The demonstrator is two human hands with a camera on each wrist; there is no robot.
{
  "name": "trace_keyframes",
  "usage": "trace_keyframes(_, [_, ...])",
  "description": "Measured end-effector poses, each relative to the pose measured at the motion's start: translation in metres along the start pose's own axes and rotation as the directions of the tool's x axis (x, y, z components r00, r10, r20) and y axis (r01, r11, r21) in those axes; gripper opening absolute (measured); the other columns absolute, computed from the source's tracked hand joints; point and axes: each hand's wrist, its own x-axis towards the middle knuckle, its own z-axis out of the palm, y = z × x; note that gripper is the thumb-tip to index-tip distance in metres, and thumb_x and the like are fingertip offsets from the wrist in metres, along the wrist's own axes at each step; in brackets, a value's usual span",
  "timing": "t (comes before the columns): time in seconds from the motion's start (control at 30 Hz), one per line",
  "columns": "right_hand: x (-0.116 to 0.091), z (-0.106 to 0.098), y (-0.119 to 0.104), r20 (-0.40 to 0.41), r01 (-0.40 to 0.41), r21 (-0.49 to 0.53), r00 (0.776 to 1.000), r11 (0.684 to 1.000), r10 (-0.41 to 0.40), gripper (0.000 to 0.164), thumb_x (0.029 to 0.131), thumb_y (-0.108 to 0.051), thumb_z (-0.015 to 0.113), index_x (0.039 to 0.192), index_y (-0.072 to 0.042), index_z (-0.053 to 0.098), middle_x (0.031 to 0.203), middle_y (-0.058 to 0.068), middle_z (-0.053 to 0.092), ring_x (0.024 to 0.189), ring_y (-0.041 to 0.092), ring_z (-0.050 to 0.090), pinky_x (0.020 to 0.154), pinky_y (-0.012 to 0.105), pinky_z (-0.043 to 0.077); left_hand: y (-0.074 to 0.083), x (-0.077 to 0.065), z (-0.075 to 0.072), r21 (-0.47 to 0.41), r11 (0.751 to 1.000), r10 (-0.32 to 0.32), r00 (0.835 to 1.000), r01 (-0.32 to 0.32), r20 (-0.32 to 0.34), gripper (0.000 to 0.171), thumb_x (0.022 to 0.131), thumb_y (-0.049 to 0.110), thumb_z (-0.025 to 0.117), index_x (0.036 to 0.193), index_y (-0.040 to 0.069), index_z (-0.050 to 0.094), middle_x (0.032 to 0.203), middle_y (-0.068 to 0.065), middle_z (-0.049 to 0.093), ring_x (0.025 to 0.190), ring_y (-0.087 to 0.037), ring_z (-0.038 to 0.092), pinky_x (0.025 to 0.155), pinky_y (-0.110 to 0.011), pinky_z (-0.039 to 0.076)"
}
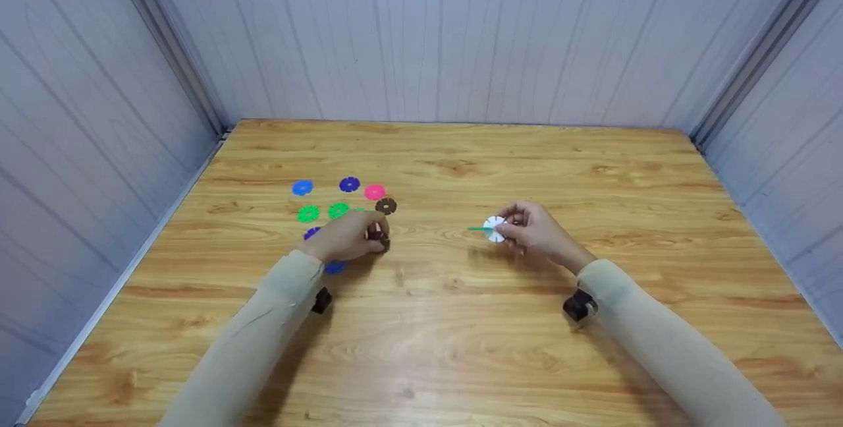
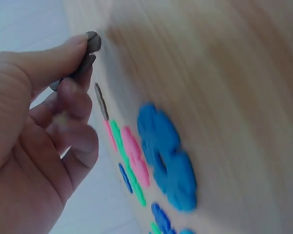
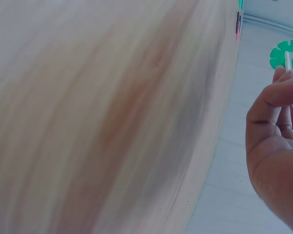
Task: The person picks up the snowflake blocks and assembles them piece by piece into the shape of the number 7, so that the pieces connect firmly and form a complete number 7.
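Where walls (image 1: 421, 38) border the wooden table (image 1: 421, 348), grips (image 1: 349, 236) (image 1: 539, 236) pinch discs (image 1: 385, 243) (image 1: 492, 221) (left brown, right white).

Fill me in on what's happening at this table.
A person's right hand holds a white disc joined to a green disc, raised off the table. The left hand pinches a brown disc, apart from that pair. Other discs, blue, purple, green, pink and brown, lie around the left hand.

Tabletop (image 1: 461, 321): smooth, wood-grained, with a soft gloss from where I stand. White disc (image 1: 491, 223), green disc (image 3: 278, 57) and held brown disc (image 2: 94, 42): smooth, plastic-looking. Sleeve (image 1: 250, 341): matt cloth, lightly creased. Rear wall (image 1: 408, 38): smooth, grain-patterned panelling.
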Motion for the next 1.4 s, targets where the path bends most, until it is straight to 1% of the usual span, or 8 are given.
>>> trace_keyframes(0.33, [0.000, 0.001, 0.005, 0.002, 0.002, 0.063, 1.000, 0.998, -0.002, 0.022, 0.096, -0.004, 0.063, 0.112, 0.008, 0.055, 0.079, 0.008, 0.059, 0.058, 0.012, 0.053, 0.046, 0.023, 0.044, 0.016, 0.018, 0.021, -0.129, 0.990, 0.036, 0.991, -0.052, -0.127, 0.005, 0.093, 0.008, 0.069, 0.097, 0.007, 0.072, 0.087, 0.000, 0.069, 0.079, -0.012, 0.064, 0.071, -0.030, 0.054])
trace_keyframes(0.5, [0.001, -0.002, 0.006, -0.002, -0.007, 0.078, 1.000, 0.997, 0.008, 0.024, 0.096, -0.004, 0.063, 0.114, 0.008, 0.054, 0.079, 0.008, 0.060, 0.058, 0.011, 0.053, 0.045, 0.023, 0.044, 0.029, 0.028, 0.030, -0.256, 0.963, 0.041, 0.985, -0.084, -0.171, 0.011, 0.095, 0.012, 0.068, 0.103, 0.005, 0.070, 0.086, -0.002, 0.070, 0.076, -0.018, 0.067, 0.067, -0.030, 0.056])
trace_keyframes(0.6, [0.001, -0.004, 0.006, -0.001, -0.011, 0.065, 1.000, 0.998, 0.011, 0.024, 0.097, -0.005, 0.063, 0.115, 0.008, 0.055, 0.079, 0.007, 0.061, 0.058, 0.011, 0.053, 0.046, 0.023, 0.044, 0.037, 0.033, 0.036, -0.388, 0.918, 0.019, 0.986, -0.084, -0.168, 0.016, 0.095, 0.010, 0.066, 0.109, 0.003, 0.070, 0.086, -0.003, 0.071, 0.075, -0.026, 0.068, 0.062, -0.030, 0.055])
trace_keyframes(0.7, [0.000, -0.004, 0.006, 0.000, -0.005, 0.057, 1.000, 0.998, 0.005, 0.023, 0.097, -0.005, 0.063, 0.115, 0.008, 0.056, 0.079, 0.007, 0.061, 0.058, 0.012, 0.054, 0.047, 0.022, 0.044, 0.045, 0.037, 0.043, -0.515, 0.853, -0.005, 0.985, -0.085, -0.172, 0.019, 0.096, 0.007, 0.065, 0.112, 0.000, 0.069, 0.085, -0.005, 0.071, 0.074, -0.028, 0.066, 0.059, -0.028, 0.053])
trace_keyframes(0.9, [0.001, -0.003, 0.007, -0.007, -0.005, 0.052, 1.000, 0.999, 0.005, 0.023, 0.095, -0.003, 0.065, 0.113, 0.008, 0.057, 0.080, 0.007, 0.061, 0.058, 0.012, 0.054, 0.047, 0.021, 0.044, 0.059, 0.045, 0.053, -0.689, 0.723, -0.107, 0.980, -0.039, -0.168, 0.019, 0.094, 0.004, 0.066, 0.111, -0.004, 0.068, 0.080, -0.008, 0.070, 0.065, -0.019, 0.061, 0.054, -0.025, 0.049])
trace_keyframes(1.03, [0.002, -0.003, 0.007, -0.005, -0.003, 0.043, 1.000, 0.999, 0.004, 0.025, 0.093, -0.003, 0.066, 0.113, 0.009, 0.058, 0.082, 0.008, 0.062, 0.059, 0.012, 0.054, 0.047, 0.020, 0.045, 0.067, 0.046, 0.057, -0.745, 0.667, -0.154, 0.977, -0.004, -0.144, 0.017, 0.093, 0.003, 0.067, 0.108, -0.003, 0.067, 0.075, -0.007, 0.069, 0.057, -0.014, 0.056, 0.048, -0.024, 0.044])
trace_keyframes(1.2, [0.001, -0.005, 0.006, -0.003, 0.012, 0.034, 1.000, 0.999, -0.012, 0.025, 0.093, -0.003, 0.067, 0.113, 0.009, 0.059, 0.083, 0.009, 0.063, 0.059, 0.011, 0.055, 0.047, 0.020, 0.045, 0.076, 0.049, 0.061, -0.803, 0.595, -0.143, 0.983, -0.007, -0.115, 0.010, 0.091, 0.001, 0.067, 0.099, -0.002, 0.062, 0.075, -0.011, 0.071, 0.056, -0.013, 0.057, 0.048, -0.022, 0.044])
trace_keyframes(1.4, [0.000, -0.003, 0.005, 0.012, 0.030, 0.045, 0.999, 0.999, -0.030, 0.022, 0.093, -0.003, 0.066, 0.112, 0.006, 0.060, 0.082, 0.008, 0.063, 0.059, 0.013, 0.055, 0.046, 0.021, 0.045, 0.081, 0.050, 0.066, -0.829, 0.559, -0.152, 0.985, 0.016, -0.083, 0.007, 0.091, 0.001, 0.067, 0.095, -0.002, 0.062, 0.079, -0.014, 0.072, 0.060, -0.018, 0.062, 0.052, -0.023, 0.049])
